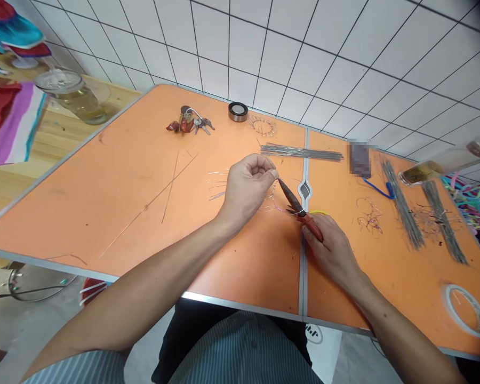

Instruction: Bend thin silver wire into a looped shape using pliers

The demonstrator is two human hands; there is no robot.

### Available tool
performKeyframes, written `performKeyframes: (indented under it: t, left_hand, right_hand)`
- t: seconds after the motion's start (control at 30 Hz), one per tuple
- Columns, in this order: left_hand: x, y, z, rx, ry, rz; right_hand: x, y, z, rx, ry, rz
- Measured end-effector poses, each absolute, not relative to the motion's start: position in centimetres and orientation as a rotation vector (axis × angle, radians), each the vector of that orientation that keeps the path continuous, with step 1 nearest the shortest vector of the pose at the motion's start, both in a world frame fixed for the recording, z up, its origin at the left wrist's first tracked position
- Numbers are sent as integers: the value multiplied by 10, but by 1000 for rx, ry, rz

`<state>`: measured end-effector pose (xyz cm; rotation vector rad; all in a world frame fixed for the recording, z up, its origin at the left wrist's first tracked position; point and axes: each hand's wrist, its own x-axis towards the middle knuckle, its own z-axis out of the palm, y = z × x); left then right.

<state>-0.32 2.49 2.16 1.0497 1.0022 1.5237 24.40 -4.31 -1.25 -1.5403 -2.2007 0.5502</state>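
1. Head view, the hands: the left hand point(248, 186) is curled, its fingers point(272, 173) pinched tight on a thin wire point(274, 205). The right hand point(332, 248) has its fingers clenched round the red handles of the pliers point(295, 201), whose nose points up at that pinch
2. Head view, the wire: it sits just above the orange tabletop point(104, 192) between the two hands, beside the middle seam, with loose strands point(218, 186) fanning out left of the left hand
3. Head view, handling: the wire looks feather-light and springy – likely to kink for good if bent sharply, and slippery in bare fingertips. The safest hold is probably close to the working point, fingertips on one side and the pliers' tip on the other; cut ends may prick
4. Head view, round about: a wire bundle point(302, 153) lies beyond the hands, a tape roll point(238, 111) and keys point(190, 124) near the far edge – wire tangles point(370, 216) well to the right
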Motion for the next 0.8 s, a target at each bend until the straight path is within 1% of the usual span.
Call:
performKeyframes:
  t: [0.57, 0.8]
  left_hand:
    - [-2, 24, 21, 1035, 997, 1504]
    - [-1, 23, 22, 1037, 990, 1504]
  right_hand:
    - [242, -45, -7, -1563, -2167, 619]
    - [240, -46, -4, -1537, -2177, 596]
